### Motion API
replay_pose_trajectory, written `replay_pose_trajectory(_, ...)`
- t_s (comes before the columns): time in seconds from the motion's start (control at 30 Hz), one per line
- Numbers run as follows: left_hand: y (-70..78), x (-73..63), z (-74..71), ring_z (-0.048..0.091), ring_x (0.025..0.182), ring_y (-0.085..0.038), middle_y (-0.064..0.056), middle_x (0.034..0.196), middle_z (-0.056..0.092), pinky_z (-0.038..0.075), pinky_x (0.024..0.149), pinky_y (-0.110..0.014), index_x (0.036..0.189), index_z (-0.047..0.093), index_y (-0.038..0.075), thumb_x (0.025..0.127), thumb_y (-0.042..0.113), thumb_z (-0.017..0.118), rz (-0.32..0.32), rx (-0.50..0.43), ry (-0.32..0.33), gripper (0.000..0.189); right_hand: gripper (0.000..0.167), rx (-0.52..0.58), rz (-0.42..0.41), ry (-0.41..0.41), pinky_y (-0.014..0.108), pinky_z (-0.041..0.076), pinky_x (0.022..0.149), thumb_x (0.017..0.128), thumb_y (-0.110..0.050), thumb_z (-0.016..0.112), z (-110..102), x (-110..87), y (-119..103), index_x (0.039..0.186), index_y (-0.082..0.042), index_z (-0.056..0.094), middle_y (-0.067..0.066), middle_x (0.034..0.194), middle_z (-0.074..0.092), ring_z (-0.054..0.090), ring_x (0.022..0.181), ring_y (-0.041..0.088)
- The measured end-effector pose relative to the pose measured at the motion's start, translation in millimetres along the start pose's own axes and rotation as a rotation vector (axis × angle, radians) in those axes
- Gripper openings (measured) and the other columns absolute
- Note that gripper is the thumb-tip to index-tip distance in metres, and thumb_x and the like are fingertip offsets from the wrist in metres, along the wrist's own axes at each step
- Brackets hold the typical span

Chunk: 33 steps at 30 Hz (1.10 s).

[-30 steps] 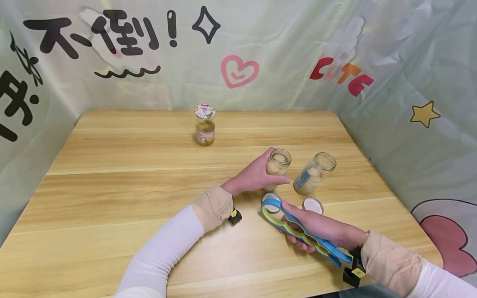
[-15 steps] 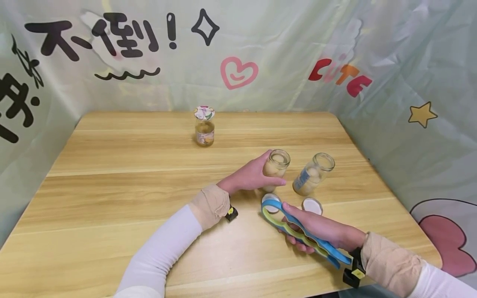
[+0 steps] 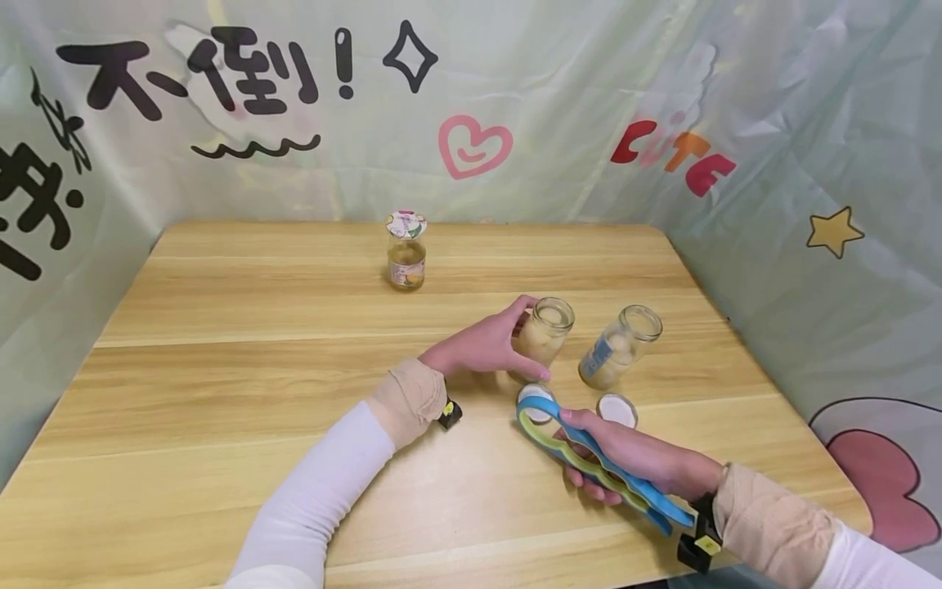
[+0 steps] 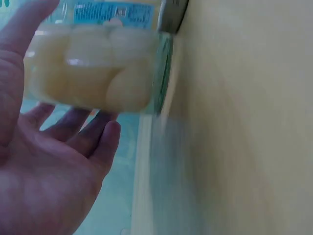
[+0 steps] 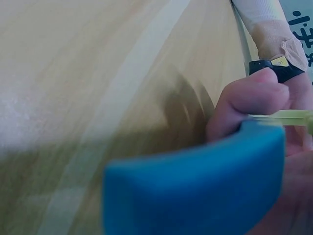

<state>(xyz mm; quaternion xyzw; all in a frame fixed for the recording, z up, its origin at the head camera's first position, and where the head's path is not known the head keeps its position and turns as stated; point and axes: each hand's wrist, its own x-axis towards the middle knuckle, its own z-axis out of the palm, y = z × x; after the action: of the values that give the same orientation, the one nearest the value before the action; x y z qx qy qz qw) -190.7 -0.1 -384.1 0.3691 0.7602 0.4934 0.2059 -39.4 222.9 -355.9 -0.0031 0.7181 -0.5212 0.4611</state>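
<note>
My left hand (image 3: 482,343) is around the near side of an open glass jar (image 3: 546,339) of pale round pieces in liquid. Thumb and fingers are spread loosely about it, and in the left wrist view a gap shows between palm and jar (image 4: 95,73). My right hand (image 3: 640,450) grips a blue and yellow-green jar opener (image 5: 190,191) with wavy inner edges, low over the table. A second open jar (image 3: 607,360) with a blue label stands to the right. Two lids lie below the jars; the jar opener's looped end overlaps the left lid (image 3: 539,393), beside the right lid (image 3: 616,409).
A capped jar (image 3: 406,260) with a patterned lid stands toward the back of the wooden table (image 3: 243,368). A printed cloth (image 3: 552,74) hangs behind the table and along its sides.
My left hand has drawn slightly back to the left and its hold on the jar has loosened. The jar stays about where it was. The right hand keeps the jar opener in place.
</note>
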Motion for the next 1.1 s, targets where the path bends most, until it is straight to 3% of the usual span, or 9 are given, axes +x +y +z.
replay_pose_trajectory(0.13, -3.0, -1.8, -7.2, 0.054, 0.134, -0.020, -0.004, 0.141, 0.058, 0.044, 0.117, -0.041, 0.153, 0.032, 0.026, 0.078, 0.037, 0.091, 0.004, -0.017, -0.014, 0.097, 0.074, 0.000, -0.012, -0.007, 0.023, 0.045, 0.049, 0.106, -0.068, 0.025, -0.6, 0.0, 0.3, 0.121, 0.001, 0.047, 0.002, 0.086, 0.060, 0.052, 0.058, 0.011)
replay_pose_trajectory(0.23, -3.8, -3.9, -14.5, 0.047, 0.144, -0.023, -0.003, 0.149, 0.054, 0.037, 0.123, -0.050, 0.152, 0.036, 0.029, 0.077, 0.053, 0.089, 0.046, -0.070, 0.016, 0.094, 0.073, 0.001, -0.015, -0.013, 0.023, 0.045, 0.050, 0.106, -0.067, 0.025, -1.0, -0.3, 0.3, 0.121, 0.001, 0.047, 0.002, 0.086, 0.060, 0.053, 0.058, 0.011)
replay_pose_trajectory(0.4, 0.4, -7.3, -30.7, 0.049, 0.143, -0.030, -0.012, 0.144, 0.057, 0.032, 0.125, -0.055, 0.145, 0.044, 0.018, 0.072, 0.088, 0.065, 0.201, -0.180, 0.166, 0.104, 0.072, -0.009, -0.021, -0.017, 0.023, 0.045, 0.049, 0.107, -0.065, 0.027, -1.0, -0.3, -0.1, 0.121, 0.002, 0.048, 0.003, 0.086, 0.061, 0.053, 0.059, 0.012)
replay_pose_trajectory(0.5, 2.3, -9.1, -39.9, 0.054, 0.138, -0.030, -0.018, 0.139, 0.059, 0.036, 0.123, -0.052, 0.141, 0.046, 0.010, 0.073, 0.093, 0.058, 0.235, -0.222, 0.265, 0.107, 0.072, -0.015, -0.032, -0.027, 0.023, 0.045, 0.049, 0.107, -0.064, 0.029, -0.3, 0.2, -0.3, 0.121, 0.004, 0.049, 0.004, 0.086, 0.062, 0.053, 0.059, 0.012)
replay_pose_trajectory(0.6, 2.0, -10.7, -48.6, 0.056, 0.134, -0.028, -0.019, 0.138, 0.058, 0.042, 0.119, -0.049, 0.139, 0.047, 0.008, 0.083, 0.083, 0.060, 0.215, -0.264, 0.344, 0.095, 0.072, -0.015, -0.047, -0.048, 0.023, 0.045, 0.050, 0.108, -0.063, 0.029, 0.6, 0.4, -0.2, 0.124, 0.005, 0.047, 0.004, 0.087, 0.063, 0.054, 0.059, 0.012)
replay_pose_trajectory(0.7, 1.5, -13.2, -57.2, 0.058, 0.131, -0.029, -0.021, 0.137, 0.059, 0.046, 0.117, -0.045, 0.135, 0.050, 0.005, 0.098, 0.055, 0.061, 0.203, -0.292, 0.431, 0.063, 0.072, -0.012, -0.060, -0.066, 0.024, 0.047, 0.052, 0.109, -0.061, 0.027, 1.2, 0.3, -0.1, 0.127, 0.005, 0.046, 0.005, 0.089, 0.064, 0.056, 0.061, 0.012)
replay_pose_trajectory(0.8, 1.8, -16.2, -66.5, 0.059, 0.129, -0.026, -0.019, 0.133, 0.062, 0.044, 0.118, -0.043, 0.128, 0.056, 0.008, 0.102, 0.031, 0.058, 0.196, -0.316, 0.539, 0.035, 0.071, -0.011, -0.067, -0.072, 0.024, 0.049, 0.055, 0.109, -0.061, 0.027, 1.4, 0.9, -1.0, 0.127, 0.006, 0.047, 0.005, 0.090, 0.065, 0.057, 0.062, 0.012)
replay_pose_trajectory(1.03, 2.7, -25.0, -88.5, 0.058, 0.124, -0.012, -0.003, 0.121, 0.066, 0.041, 0.116, -0.031, 0.113, 0.059, 0.020, 0.102, 0.032, 0.059, 0.174, -0.401, 0.745, 0.017, 0.072, -0.031, -0.079, -0.080, 0.024, 0.050, 0.058, 0.109, -0.061, 0.027, 0.6, 2.1, -3.3, 0.124, 0.005, 0.050, 0.005, 0.091, 0.065, 0.058, 0.064, 0.012)
replay_pose_trajectory(1.1, 2.2, -28.0, -94.0, 0.060, 0.110, -0.009, 0.001, 0.120, 0.066, 0.048, 0.096, -0.026, 0.113, 0.059, 0.021, 0.101, 0.033, 0.059, 0.148, -0.405, 0.798, 0.017, 0.072, -0.038, -0.083, -0.079, 0.024, 0.050, 0.058, 0.109, -0.060, 0.026, 0.3, 2.1, -3.1, 0.124, 0.005, 0.050, 0.006, 0.091, 0.065, 0.058, 0.064, 0.012)
